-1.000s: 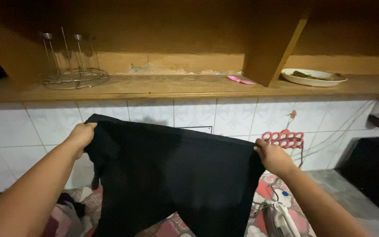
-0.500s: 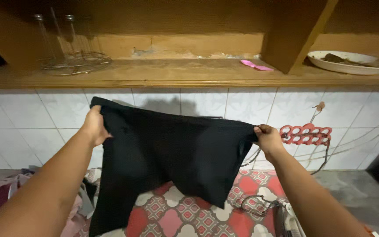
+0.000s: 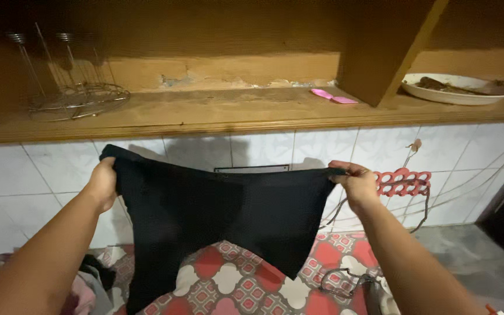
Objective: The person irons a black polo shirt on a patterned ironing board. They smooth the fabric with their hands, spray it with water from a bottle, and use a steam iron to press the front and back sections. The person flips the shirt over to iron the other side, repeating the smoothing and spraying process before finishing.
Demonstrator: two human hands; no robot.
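I hold a black garment (image 3: 217,216) stretched out in the air in front of a white tiled wall. My left hand (image 3: 103,184) grips its upper left corner and my right hand (image 3: 354,184) grips its upper right corner. The cloth hangs down between them, one long part falling at the left and a pointed part at the middle. Below it lies a red and white patterned cloth (image 3: 234,280).
A wooden shelf (image 3: 234,114) runs above, with a wire rack (image 3: 77,96) at left, a pink item (image 3: 333,96) and a white dish (image 3: 456,87) at right. A red plastic holder (image 3: 406,182) hangs on the wall. An iron (image 3: 374,294) and cord lie at lower right; crumpled clothes (image 3: 91,286) at lower left.
The garment was lifted higher off the patterned cloth and pulled tauter between my hands. My view swung right, then back a little to the left.
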